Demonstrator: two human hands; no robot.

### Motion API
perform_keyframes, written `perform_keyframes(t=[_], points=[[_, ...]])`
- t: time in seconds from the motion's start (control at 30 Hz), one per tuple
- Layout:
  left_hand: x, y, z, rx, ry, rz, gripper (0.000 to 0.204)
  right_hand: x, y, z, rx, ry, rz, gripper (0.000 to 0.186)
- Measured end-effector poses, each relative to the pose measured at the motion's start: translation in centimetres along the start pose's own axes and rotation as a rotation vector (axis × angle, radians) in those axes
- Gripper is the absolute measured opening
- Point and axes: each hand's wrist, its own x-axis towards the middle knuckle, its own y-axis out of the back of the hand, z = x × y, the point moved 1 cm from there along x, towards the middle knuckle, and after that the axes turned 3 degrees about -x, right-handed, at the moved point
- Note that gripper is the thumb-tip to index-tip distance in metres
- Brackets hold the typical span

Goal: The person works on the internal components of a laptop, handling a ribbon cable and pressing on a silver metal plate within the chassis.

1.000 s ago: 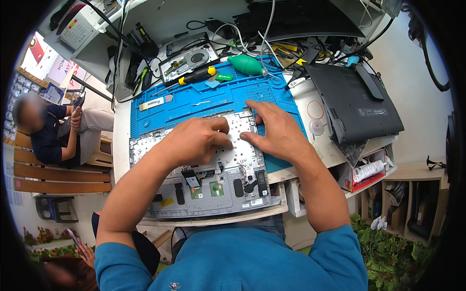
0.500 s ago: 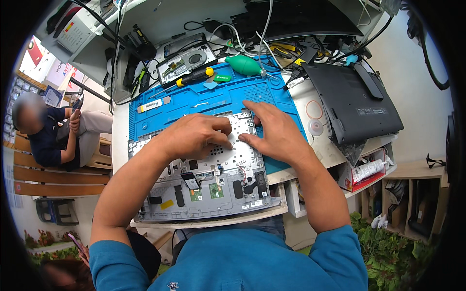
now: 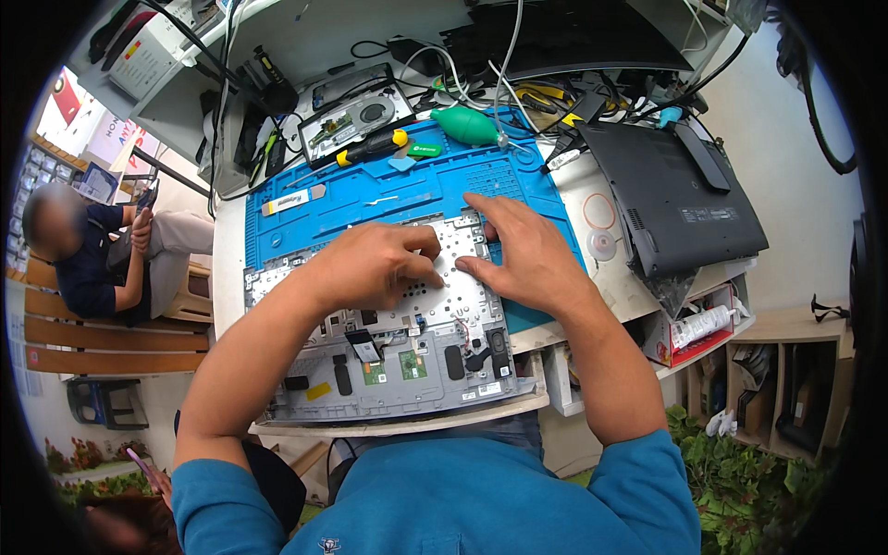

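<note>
An opened laptop chassis (image 3: 430, 319), a silver perforated metal plate over a grey palm-rest section, lies at the front of the blue mat in front of me. My left hand (image 3: 375, 264) rests over the plate's middle, fingers bent, with a gap between thumb and index; I see nothing held there. Facing it, my right hand (image 3: 527, 252) spreads over the plate's right edge, its thumb touching the perforated area and its index stretched toward the top edge. The fingers beneath both palms are partly hidden. Below the hands show a black ribbon cable (image 3: 364, 346) and small green boards (image 3: 413, 364).
On the blue mat (image 3: 370, 190) lie a yellow-black screwdriver (image 3: 375, 146) and a green air blower (image 3: 464, 126). A dark laptop base (image 3: 680, 199) stands at right. Tangled cables and a laptop part (image 3: 356, 120) sit behind. A seated person (image 3: 102, 250) is at left.
My hands stay almost in place over the plate. Only a very slight shift in the view shows.
</note>
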Motion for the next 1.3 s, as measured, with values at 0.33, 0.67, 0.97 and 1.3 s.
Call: perform_keyframes(t=[0.33,0.67,0.97,1.3], points=[[2.0,0.9,-1.6,-0.036,-0.136,-0.089,0.051,0.0,-0.5,0.4,0.009,0.013,0.003,0.077],[2.8,1.6,-1.3,-0.018,-0.162,-0.13,0.051,0.0,-0.1,0.2,-0.008,-0.005,-0.014,0.079],[2.8,1.8,-0.2,0.124,-0.18,-0.14,0.042,0.0,0.0,0.2,0.001,0.002,-0.019,0.079],[-0.5,-0.4,1.7,-0.114,0.212,0.059,0.038,-0.1,-0.1,0.4,0.002,0.023,0.007,0.078]])
